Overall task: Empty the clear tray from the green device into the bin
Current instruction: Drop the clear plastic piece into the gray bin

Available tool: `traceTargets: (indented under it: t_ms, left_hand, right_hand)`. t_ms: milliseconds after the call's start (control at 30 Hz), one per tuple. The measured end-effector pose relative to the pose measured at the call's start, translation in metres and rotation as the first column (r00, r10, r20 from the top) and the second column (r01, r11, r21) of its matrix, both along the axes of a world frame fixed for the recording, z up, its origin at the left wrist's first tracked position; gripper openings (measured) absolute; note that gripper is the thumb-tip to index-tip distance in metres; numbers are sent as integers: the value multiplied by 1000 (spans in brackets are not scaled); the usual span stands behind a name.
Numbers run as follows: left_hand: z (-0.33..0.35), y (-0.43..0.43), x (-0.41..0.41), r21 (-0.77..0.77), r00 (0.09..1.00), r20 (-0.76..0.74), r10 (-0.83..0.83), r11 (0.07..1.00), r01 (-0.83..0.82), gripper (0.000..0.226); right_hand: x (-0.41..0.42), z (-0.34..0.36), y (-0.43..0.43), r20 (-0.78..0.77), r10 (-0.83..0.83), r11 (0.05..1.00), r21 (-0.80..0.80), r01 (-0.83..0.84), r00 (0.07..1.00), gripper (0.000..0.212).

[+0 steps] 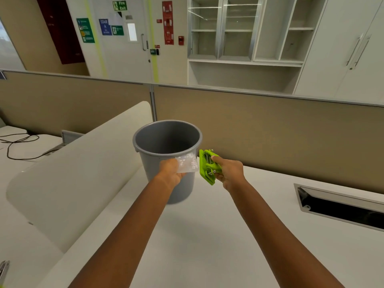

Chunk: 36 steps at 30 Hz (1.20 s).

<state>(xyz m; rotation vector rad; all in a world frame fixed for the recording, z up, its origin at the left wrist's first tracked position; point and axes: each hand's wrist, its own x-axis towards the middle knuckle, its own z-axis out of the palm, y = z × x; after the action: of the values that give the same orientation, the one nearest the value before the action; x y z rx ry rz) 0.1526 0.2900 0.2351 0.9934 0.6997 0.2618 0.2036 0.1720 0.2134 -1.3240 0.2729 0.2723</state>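
A grey round bin (166,142) stands on the white desk (207,235), its mouth facing up and no contents visible inside. My left hand (169,172) grips a clear tray (188,164) holding small white paper bits, held in front of the bin's near wall just below the rim. My right hand (228,172) holds the green device (207,166), a hole punch tilted on edge with its metal parts showing. The tray's right edge sits close beside the device; I cannot tell whether they touch.
A beige partition (270,125) runs behind the desk. A curved white divider (83,167) rises to the left of the bin. A metal cable slot (340,206) is open in the desk at the right. Black cables (18,142) lie on the far left desk.
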Motion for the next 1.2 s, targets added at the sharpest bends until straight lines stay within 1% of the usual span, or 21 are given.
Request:
traceTargets:
  t_ms: [100,200,267,333,367,400,500,633,800,900,1000,1100,1167,1200]
  left_hand:
    - [-2,-1,1,-15,1000,10,0,1000,0,39]
    - [-3,-3,1,-13,1000,-4,-14,1000,14,39]
    - [-3,-5,2,-33,1000,13,-6,999,7,37]
    - [-3,-6,3,-47,1000,27,1,999,0,30]
    - [-3,-7,3,-36,1000,23,2,999,-1,25]
    - [-3,-7,3,-20,1000,20,8,1000,-8,24]
    - [-7,-9,4,8,999,9,37,999,-37,39]
    - [-9,-15,6,22,998,17,56,998,-57,39]
    - [0,-13,17,113,998,2,63,992,-63,37]
    - [11,-3,28,145,992,-20,121,982,-117,38]
    - [24,13,38,245,985,-51,164,958,-147,40]
    - [30,31,47,234,989,-62,134,965,-116,41]
    - [30,41,54,349,989,-95,117,934,-77,40]
    - [29,46,58,430,986,-115,118,901,-58,40]
  right_hand:
    - [2,0,1,4,3,1000,-2,-3,1000,14]
    - [5,2,1,12,10,1000,9,-10,1000,18]
    - [7,4,0,19,9,1000,9,-9,1000,20]
    - [9,6,-1,25,5,1000,10,-6,1000,21]
    - [10,7,-1,27,2,1000,12,-3,1000,21]
    - [11,8,-1,27,1,1000,14,-1,1000,22]
    - [12,10,-2,29,3,1000,10,-3,1000,23]
    - [12,11,-4,24,5,1000,5,-5,1000,22]
    - [12,12,-11,21,7,1000,2,-7,1000,21]
    - [10,11,-14,15,12,1000,-3,-12,1000,19]
    - [9,9,-17,13,24,1000,-10,-24,1000,18]
    - [8,4,-19,7,30,999,-21,-30,1000,16]
    - [8,0,-21,3,33,999,-21,-33,999,15]
    - [8,-2,-21,0,33,999,-22,-33,999,15]
